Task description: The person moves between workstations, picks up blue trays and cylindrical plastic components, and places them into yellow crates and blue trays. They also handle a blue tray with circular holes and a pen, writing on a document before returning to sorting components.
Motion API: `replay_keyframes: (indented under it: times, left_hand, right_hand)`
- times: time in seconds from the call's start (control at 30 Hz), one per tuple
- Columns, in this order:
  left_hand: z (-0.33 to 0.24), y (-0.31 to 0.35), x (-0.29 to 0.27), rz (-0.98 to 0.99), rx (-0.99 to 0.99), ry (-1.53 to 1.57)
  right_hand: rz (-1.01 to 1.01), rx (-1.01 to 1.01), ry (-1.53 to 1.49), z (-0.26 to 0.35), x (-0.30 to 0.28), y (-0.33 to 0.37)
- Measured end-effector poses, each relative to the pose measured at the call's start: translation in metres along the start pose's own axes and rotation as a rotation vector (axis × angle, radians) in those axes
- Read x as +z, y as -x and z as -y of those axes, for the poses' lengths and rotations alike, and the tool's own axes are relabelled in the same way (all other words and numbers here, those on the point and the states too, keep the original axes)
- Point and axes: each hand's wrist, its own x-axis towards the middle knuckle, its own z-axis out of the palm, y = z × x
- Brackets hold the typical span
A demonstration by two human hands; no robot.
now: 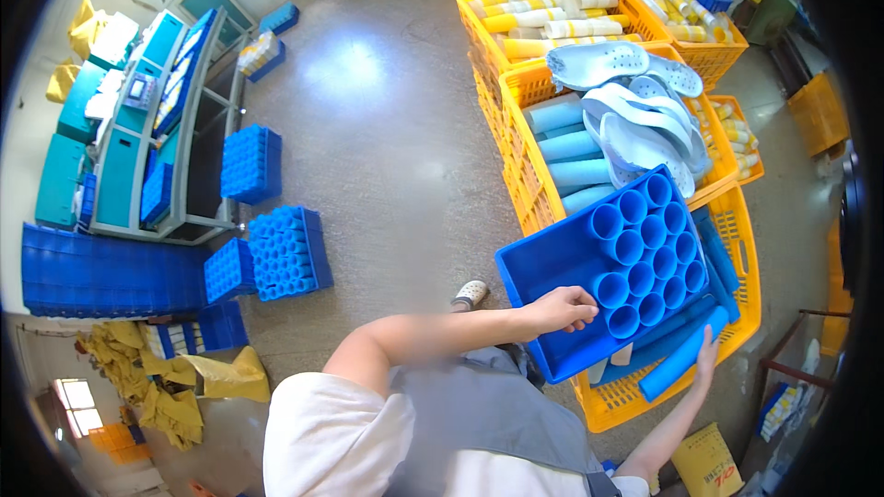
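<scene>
A deep blue tray (543,276) rests tilted on the stacked crates in front of me. Its right part holds several blue tubes (629,248) standing on end, their round open mouths facing up. Over the tray's bare left part, close to the nearest tubes, is my left hand (562,310); its fingers are curled closed and I see nothing in them. My right hand (704,359) grips a single blue tube (677,364) from its outer side, just beyond the tray's right edge. Below lies a yellow crate (750,267) with more long blue tubes in it.
Pale shoe insoles (645,124) lie heaped on light-blue rolls in another yellow crate (525,166). Farther crates hold yellow-and-white rolls (552,14). On the floor at left stand blue tube-filled trays (287,253) beside a grey-framed workbench (207,120). A yellow sack (707,460) lies at lower right.
</scene>
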Motion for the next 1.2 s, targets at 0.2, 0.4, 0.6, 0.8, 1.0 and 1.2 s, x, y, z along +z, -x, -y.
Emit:
replay_keyframes:
  times: [0.2, 0.4, 0.6, 0.8, 1.0, 1.2]
  left_hand:
    - [-0.031, 0.014, 0.020, 0.154, 0.339, -0.026]
    - [-0.044, 0.071, -0.037, 0.370, 0.144, 0.183]
    - [-0.015, 0.134, -0.105, 0.352, -0.242, 0.358]
    - [-0.002, 0.129, -0.112, 0.123, -0.293, 0.330]
    - [-0.002, 0.129, -0.099, 0.067, -0.306, 0.323]
    - [-0.013, 0.129, -0.085, 0.093, -0.369, 0.335]
  right_hand:
    - [0.129, 0.020, -0.528, 0.235, 0.106, 0.174]
    - [0.138, -0.148, -0.530, 0.258, 0.270, 0.271]
    - [0.448, 0.096, -1.073, 0.269, 0.343, 0.321]
    - [0.307, 0.314, -1.236, 0.264, 0.351, 0.268]
    - [0.675, 0.267, -1.162, 0.241, 0.347, 0.268]
    - [0.522, 0.577, -1.301, 0.250, 0.344, 0.258]
